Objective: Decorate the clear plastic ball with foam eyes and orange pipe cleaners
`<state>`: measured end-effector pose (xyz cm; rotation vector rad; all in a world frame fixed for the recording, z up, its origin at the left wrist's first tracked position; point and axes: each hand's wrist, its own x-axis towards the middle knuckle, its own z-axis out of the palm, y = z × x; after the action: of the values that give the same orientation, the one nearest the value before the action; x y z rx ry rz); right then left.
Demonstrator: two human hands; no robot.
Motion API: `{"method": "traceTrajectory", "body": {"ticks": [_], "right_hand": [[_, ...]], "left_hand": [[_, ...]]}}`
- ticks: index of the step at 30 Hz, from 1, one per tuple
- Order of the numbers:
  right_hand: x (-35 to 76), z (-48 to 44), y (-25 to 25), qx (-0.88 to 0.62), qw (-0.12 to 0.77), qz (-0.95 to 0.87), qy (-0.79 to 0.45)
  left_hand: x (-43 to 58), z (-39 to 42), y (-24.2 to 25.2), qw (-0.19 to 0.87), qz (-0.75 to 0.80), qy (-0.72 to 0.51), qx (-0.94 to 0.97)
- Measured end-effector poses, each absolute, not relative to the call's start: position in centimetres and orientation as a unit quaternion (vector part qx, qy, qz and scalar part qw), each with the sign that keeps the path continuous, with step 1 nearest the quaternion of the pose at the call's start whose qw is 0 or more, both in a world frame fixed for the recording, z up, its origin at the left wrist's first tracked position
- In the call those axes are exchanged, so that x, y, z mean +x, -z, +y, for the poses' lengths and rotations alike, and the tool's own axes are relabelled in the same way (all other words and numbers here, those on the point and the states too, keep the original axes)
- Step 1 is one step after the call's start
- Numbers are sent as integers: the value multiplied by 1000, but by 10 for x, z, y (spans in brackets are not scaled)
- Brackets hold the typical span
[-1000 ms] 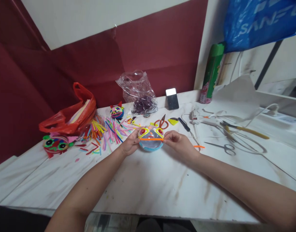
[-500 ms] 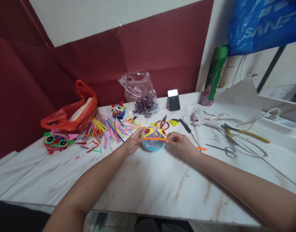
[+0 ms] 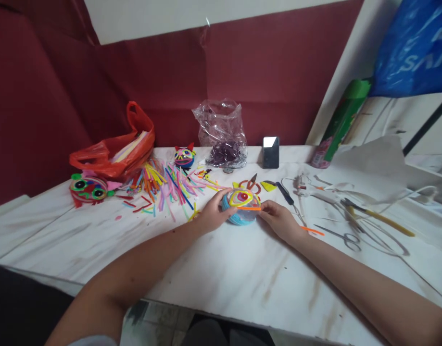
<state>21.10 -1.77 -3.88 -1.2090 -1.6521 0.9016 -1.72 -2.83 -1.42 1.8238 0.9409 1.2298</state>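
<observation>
Between my hands is a round craft ball [image 3: 240, 220], clear with light-blue wrapping below and a yellow-ringed red eye above. My left hand [image 3: 216, 211] is closed around its left side, thumb at the front. An orange pipe cleaner [image 3: 250, 208] runs across the ball's middle. My right hand [image 3: 279, 220] pinches its right end, with the fingertips close to the ball's edge. Just behind the ball lie red-handled scissors [image 3: 252, 183] and a yellow piece [image 3: 268, 186]. Another orange pipe cleaner [image 3: 314, 230] rests by my right wrist.
Leftward are a red decorated ball [image 3: 87, 189], a red bag [image 3: 134, 149] and many loose pipe cleaners [image 3: 175, 185]. A small blue cat-eared ball [image 3: 184, 156], clear bag [image 3: 226, 144] and phone [image 3: 271, 153] stand behind. Rightward lie a glue gun [image 3: 323, 194], pliers [image 3: 383, 220] and metal scissors [image 3: 345, 237].
The ball has turned, so one eye now faces me where two showed. My left thumb has come across its front. The whole view has shifted, with table items appearing farther right.
</observation>
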Motion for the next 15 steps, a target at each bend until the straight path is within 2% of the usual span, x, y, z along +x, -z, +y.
{"method": "traceTrajectory", "body": {"ticks": [3, 7, 15], "right_hand": [[211, -19, 37, -491, 430, -678, -337], [210, -19, 33, -488, 416, -703, -308], [208, -25, 29, -490, 417, -704, -300]], "left_hand": [[-15, -33, 12, 329, 367, -476, 728], [-11, -37, 9, 337, 367, -478, 724], [-6, -39, 6, 445, 380, -481, 653]]}}
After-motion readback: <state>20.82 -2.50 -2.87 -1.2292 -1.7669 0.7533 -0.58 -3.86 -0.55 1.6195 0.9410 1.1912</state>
